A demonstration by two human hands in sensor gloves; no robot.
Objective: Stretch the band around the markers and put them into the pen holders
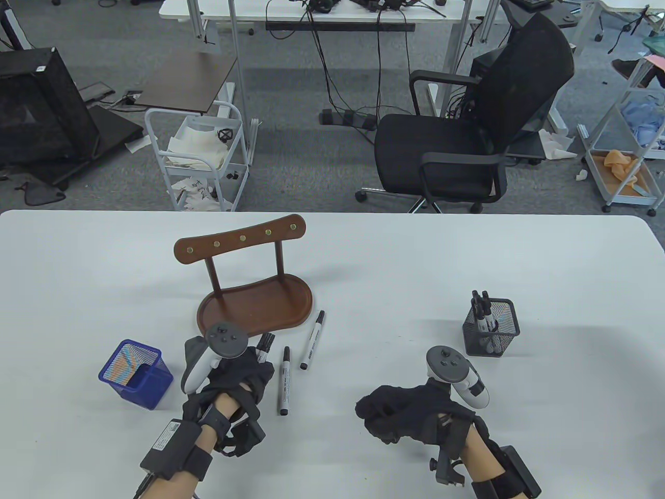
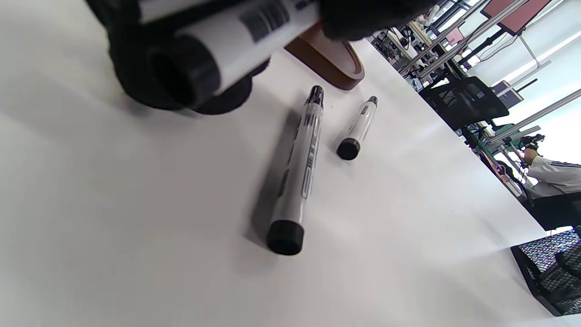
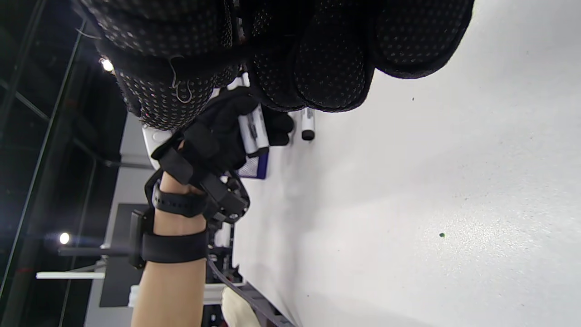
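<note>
Table view, left to right. Blue holder [image 1: 136,373], a mesh cup at the table's 8 o'clock: its inside shows only its own walls and floor; nothing stands in it.

Left hand [image 1: 236,382], just to the cup's right: fingers are curled round a bunch of markers [image 1: 265,346], whose black tips stick out toward 1 o'clock. In the left wrist view the held markers [image 2: 236,27] cross the top edge, butt ends toward the camera. No band can be made out on them.

Wooden rack [image 1: 254,306], at 12 o'clock from the left hand: an oval tray under a peg rail; the tray holds nothing.

Two loose markers lie flat on the table just right of the left hand, apart from each other: the near marker [image 1: 284,381] points to 12 o'clock, the far marker [image 1: 312,340] tilts to 1 o'clock, its tip near the tray's rim.

Right hand [image 1: 400,413], at 5 o'clock on the table: fingers are curled under, knuckles toward the left hand; in the right wrist view its fingertips [image 3: 327,68] bunch together. Whether they pinch anything cannot be told.

Black holder [image 1: 491,327], a mesh cup at 1 o'clock from the right hand: several markers stand upright in its left half.
</note>
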